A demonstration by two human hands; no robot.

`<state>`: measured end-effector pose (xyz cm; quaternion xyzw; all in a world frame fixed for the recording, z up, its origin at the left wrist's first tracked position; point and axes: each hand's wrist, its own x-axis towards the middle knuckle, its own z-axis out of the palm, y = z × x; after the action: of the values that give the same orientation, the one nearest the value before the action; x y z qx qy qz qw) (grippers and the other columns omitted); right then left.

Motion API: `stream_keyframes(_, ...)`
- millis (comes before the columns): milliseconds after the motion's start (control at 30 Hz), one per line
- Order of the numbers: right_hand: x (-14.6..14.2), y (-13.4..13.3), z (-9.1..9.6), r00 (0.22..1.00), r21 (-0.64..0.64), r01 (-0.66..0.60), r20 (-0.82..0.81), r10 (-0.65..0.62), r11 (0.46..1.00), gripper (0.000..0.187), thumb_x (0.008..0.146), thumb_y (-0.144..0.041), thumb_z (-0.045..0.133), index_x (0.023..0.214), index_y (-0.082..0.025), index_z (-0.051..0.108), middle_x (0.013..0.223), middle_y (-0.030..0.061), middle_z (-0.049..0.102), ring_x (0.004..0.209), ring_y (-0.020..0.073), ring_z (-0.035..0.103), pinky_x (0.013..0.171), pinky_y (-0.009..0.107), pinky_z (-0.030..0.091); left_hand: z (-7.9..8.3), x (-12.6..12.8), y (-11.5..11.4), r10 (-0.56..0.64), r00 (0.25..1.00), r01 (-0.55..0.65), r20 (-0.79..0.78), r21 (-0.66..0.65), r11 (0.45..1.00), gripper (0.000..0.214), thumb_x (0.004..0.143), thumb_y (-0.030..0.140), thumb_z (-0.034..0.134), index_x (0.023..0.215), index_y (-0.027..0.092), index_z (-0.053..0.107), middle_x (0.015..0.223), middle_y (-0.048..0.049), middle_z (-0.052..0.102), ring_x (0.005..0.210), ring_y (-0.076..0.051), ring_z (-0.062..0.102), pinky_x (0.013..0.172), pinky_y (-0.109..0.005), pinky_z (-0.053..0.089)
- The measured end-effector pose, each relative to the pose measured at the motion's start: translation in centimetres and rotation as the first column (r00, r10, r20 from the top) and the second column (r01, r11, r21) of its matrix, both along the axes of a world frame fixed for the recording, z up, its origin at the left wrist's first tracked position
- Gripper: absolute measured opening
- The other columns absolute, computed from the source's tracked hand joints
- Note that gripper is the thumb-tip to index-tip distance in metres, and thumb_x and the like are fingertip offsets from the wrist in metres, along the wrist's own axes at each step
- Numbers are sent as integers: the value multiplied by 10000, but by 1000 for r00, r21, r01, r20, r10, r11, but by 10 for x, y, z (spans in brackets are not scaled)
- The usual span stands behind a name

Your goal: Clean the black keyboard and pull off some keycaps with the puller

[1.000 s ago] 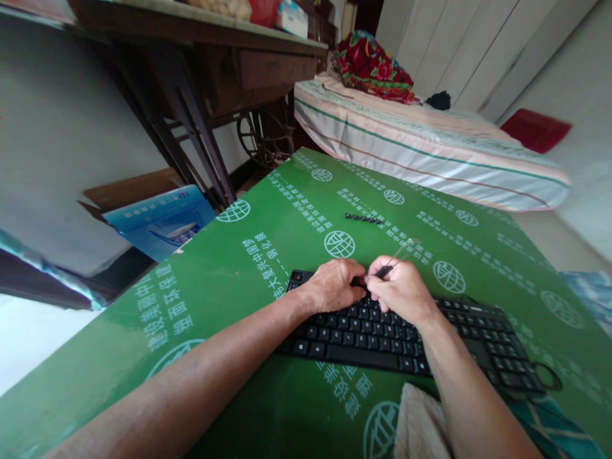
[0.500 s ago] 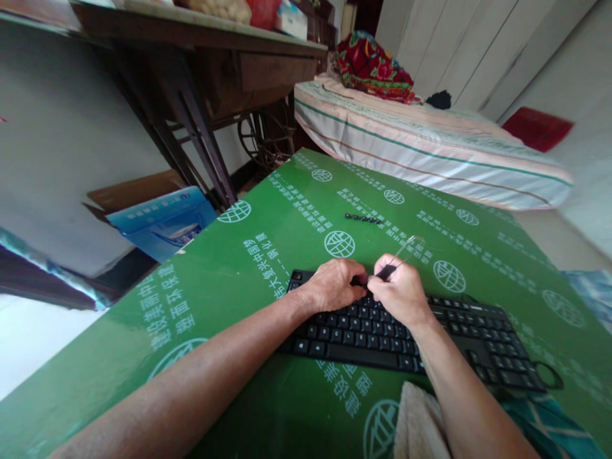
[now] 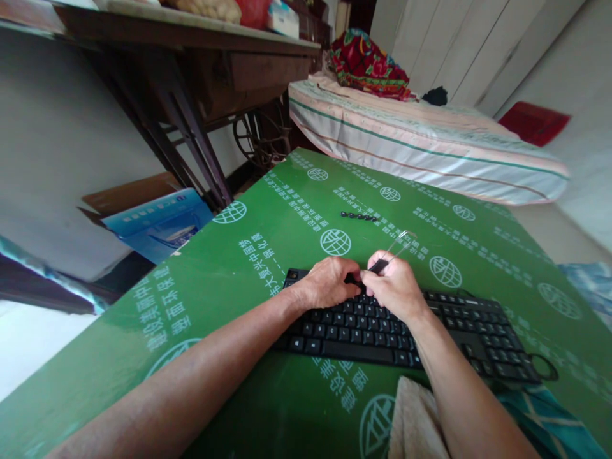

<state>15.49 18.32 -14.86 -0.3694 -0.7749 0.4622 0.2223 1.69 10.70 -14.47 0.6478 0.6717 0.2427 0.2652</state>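
A black keyboard lies across the green table, several of its keys hidden under my hands. My right hand is closed around the dark handle of a wire keycap puller, whose wire loops point up and away from the keys. Close beside it, my left hand rests over the keyboard's far edge, fingers bent and pinched; something dark shows between them, too hidden to name. The two hands' fingertips nearly meet. Farther back, several loose black keycaps sit in a short row.
The printed green table stretches out around the keyboard. A beige cloth lies at its near edge, beside a teal checked cloth. Beyond are a bed and a wooden sewing-machine table. A blue box stands at left.
The whole view has shifted slightly, so everything sits a little farther left. Both hands stay at the same part of the keyboard, the puller still in my right hand.
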Motion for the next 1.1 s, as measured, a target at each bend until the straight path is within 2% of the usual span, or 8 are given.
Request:
stream_keyframes(167,-3,-1,-2,1000,74,3,3,-3,997,74,647,-224,538,620,-223,469,445,-60,520,413,112,486,419,212,337,-1,1,1,-3,1000,3,-14,9,1000,175,721,198,586,866,167,678,837,-38,691,780,-174,626,704,-278,484)
stream_keyframes(267,-4,-2,-3,999,78,42,-26,-40,996,81,630,-219,535,606,-226,459,434,-66,505,411,114,474,423,217,336,-2,1,1,-1,1000,1,-17,18,1000,191,719,205,587,883,174,679,846,-34,694,784,-173,626,703,-274,484)
stream_keyframes(700,-2,-5,-4,991,1,120,-60,-120,993,83,610,-193,526,597,-225,450,403,-84,468,342,89,396,374,211,295,6,6,6,41,998,-44,-50,-66,997,175,706,186,580,845,182,687,801,-31,697,768,-181,629,670,-267,470)
stream_keyframes(1000,-2,-3,-2,972,-142,140,-168,-163,980,106,586,-152,527,586,-220,446,338,-91,460,285,71,358,310,174,264,3,10,2,-9,974,11,-226,9,1000,156,829,254,506,845,156,626,868,-76,669,815,-217,625,695,-308,480)
stream_keyframes(1100,-2,-2,-3,975,-158,125,-166,-151,980,105,580,-138,523,589,-216,454,328,-89,474,268,64,354,293,160,256,2,10,0,-42,969,52,-245,36,998,150,845,220,481,830,144,610,861,-79,659,811,-210,620,693,-303,482)
